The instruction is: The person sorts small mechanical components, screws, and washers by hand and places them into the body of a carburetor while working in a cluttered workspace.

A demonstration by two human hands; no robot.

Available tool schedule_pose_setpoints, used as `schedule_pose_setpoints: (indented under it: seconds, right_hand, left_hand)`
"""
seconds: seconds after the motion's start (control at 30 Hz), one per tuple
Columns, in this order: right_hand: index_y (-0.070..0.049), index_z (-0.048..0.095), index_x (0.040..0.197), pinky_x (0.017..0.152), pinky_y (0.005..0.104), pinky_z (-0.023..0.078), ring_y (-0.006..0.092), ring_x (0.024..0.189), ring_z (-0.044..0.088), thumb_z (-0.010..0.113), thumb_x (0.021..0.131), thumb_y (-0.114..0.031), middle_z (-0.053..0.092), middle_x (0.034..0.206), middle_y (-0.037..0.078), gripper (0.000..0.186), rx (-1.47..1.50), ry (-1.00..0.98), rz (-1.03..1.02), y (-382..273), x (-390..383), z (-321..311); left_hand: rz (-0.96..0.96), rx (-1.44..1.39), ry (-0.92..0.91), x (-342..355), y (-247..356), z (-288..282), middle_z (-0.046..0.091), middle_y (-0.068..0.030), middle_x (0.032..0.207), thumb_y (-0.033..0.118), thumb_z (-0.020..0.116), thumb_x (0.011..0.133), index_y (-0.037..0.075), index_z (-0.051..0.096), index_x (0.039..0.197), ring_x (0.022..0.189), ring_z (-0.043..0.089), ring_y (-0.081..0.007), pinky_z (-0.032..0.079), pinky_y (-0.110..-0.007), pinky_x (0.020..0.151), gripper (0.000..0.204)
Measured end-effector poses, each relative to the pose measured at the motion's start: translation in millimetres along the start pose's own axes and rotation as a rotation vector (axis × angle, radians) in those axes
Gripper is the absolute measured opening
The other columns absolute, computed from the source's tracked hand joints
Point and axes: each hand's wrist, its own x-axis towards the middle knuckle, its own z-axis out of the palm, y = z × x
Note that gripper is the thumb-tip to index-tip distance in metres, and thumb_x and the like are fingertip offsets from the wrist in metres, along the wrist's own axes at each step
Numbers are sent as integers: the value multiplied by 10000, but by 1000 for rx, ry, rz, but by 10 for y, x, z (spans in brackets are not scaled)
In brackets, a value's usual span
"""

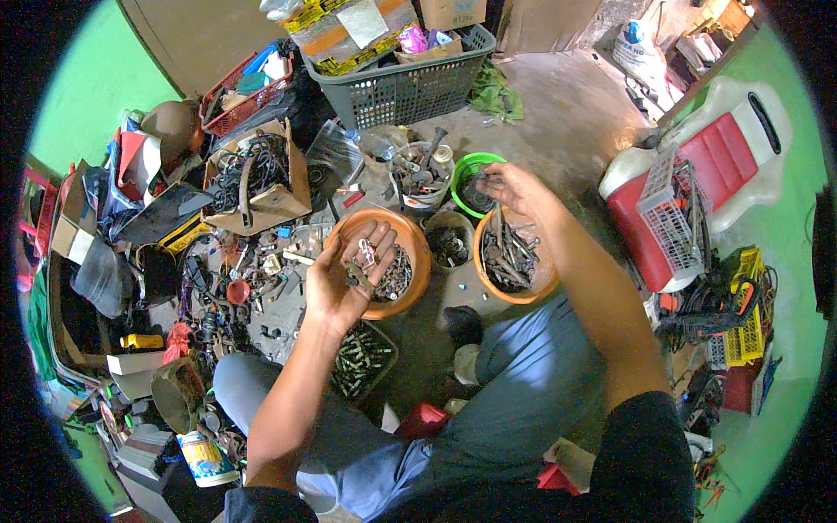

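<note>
Holding your left hand [333, 292] palm up in the head view, you have a pinkish-white piece [367, 252] and a brownish elongated piece [358, 277] lying on it; palm flat, not clamped. It's above the left orange basin [425, 261], which holds small metal parts [398, 277]. Your right hand [518, 189] is raised, well apart from the left, fingers bent; can't tell if it grips anything. It's near the green basin [478, 158] and the right orange basin [545, 270], full of long dark pieces [506, 253]. Small bucket [469, 228] between the orange basins. White bucket [425, 203] of mixed hardware near the green basin. Square dark tray [396, 350] of small parts by your left forearm. Cardboard box [276, 207] of black cables, left; grey plastic basket [401, 91] farther back on the floor [545, 96].
</note>
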Motion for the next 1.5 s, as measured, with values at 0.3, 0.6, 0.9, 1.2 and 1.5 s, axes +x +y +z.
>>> schedule_pose_setpoints:
  seconds: [0.3,0.6,0.9,1.2,1.5]
  right_hand:
    - [60,559,1117,831,426,639,301,927,682,556,931,-4,630,1085,175,197,-84,3,44,136,486,436]
    - [149,450,1293,1011,473,554,385,1135,619,328,1024,-76,557,1239,269,371,-97,-30,32,225,1054,593]
    - [77,339,1412,1047,508,518,414,1188,598,346,1016,-80,458,1381,269,426,-20,-116,113,86,1049,848]
    - [-9,470,1437,882,402,583,285,1066,675,507,1019,-124,583,1352,155,435,-632,-299,-209,-384,172,1707]
    - [-7,685,1182,794,297,540,123,881,652,640,968,-140,720,1040,67,255,-991,-605,-800,-327,-1232,2251]
  left_hand:
    - [22,1,28,152,-57,68,463,-250,1480,307,307,1078,-62,376,1458,1414,414,-387,381,-511,1167,534]
    - [35,-39,51,265,55,3,463,-247,1479,308,262,1085,-63,376,1462,1416,410,-391,391,-516,1159,542]
    - [46,-133,-19,290,135,-27,461,-270,1459,61,414,1014,-73,378,1455,1387,452,-372,423,-468,1152,462]
    - [120,-9,11,92,239,-89,526,-200,1430,28,461,1018,-25,433,1433,1299,562,-301,544,-375,1048,419]
    - [184,-222,-125,-376,426,43,475,-255,1461,348,368,1061,-48,406,1447,1368,466,-379,394,-502,1162,554]
